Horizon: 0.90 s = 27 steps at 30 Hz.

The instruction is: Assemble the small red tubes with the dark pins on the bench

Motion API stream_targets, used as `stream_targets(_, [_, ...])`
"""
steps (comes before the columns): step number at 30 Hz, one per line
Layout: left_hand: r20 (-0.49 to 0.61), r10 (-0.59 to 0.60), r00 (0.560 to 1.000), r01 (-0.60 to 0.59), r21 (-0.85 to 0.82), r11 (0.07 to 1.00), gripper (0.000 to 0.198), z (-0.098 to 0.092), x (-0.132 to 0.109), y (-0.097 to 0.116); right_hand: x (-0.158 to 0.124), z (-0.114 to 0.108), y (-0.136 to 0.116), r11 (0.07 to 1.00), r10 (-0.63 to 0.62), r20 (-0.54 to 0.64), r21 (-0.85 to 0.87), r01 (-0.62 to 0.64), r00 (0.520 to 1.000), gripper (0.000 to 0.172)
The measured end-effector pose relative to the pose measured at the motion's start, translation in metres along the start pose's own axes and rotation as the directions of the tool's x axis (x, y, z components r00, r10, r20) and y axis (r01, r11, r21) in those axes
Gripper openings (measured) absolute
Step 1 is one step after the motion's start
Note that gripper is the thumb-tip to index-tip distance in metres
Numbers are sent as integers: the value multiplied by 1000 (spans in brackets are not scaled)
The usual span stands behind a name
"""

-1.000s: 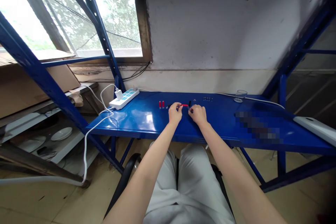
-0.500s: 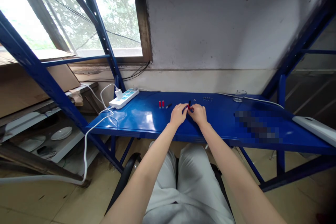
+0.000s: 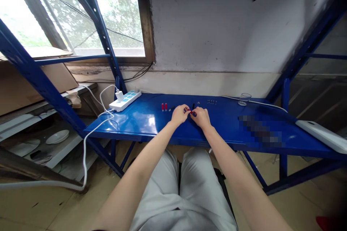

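Over the blue table, my left hand [image 3: 179, 115] and my right hand [image 3: 202, 117] are close together, both with pinched fingers. Between the fingertips is a small red piece [image 3: 191, 112], mostly hidden, and both hands grip it. Its exact kind is too small to tell. Just beyond my fingers lies a short black piece [image 3: 193, 105]. To the left are two small red cylinders with pale ends, one red cylinder [image 3: 162, 107] beside the other [image 3: 166, 107]. Near my left hand is a small black piece with a light tip [image 3: 171, 108].
Several tiny metal parts [image 3: 212, 101] and a small light-coloured bit [image 3: 198, 103] lie further back. A clear glass [image 3: 244, 99] stands at the back right. A white power strip [image 3: 125, 100] with cables is at left; a white object [image 3: 322, 135] lies far right.
My hands have drawn slightly apart at the fingertips, with the red piece still between them. The view has shifted a little; the things lying on the table have stayed put.
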<state>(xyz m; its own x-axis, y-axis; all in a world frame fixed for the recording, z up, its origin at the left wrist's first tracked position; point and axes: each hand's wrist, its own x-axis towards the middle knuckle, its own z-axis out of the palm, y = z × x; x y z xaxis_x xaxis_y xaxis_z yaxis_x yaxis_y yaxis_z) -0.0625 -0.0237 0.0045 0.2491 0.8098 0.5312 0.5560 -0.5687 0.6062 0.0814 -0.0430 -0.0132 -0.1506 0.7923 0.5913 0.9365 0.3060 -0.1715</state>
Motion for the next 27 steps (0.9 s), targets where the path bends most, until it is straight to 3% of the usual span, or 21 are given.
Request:
stream_targets(4, [129,3,992,-28,193,981,8,-29,37,6,0,1,-1,993,83,-30,83,-80,996,24])
stream_targets(8, [260,-187,947,73,392,917,8,-47,64,3,1,3,1,990,90,10,108,-91,996,26])
stream_targets(16, [223,-324,919,179,497,849,18,-46,63,-13,1,2,0,991,74,38,110,-78,997,22])
stream_targets(27, [264,-326,908,137,549,825,21,-46,68,-8,1,2,0,990,79,34,118,-83,996,19])
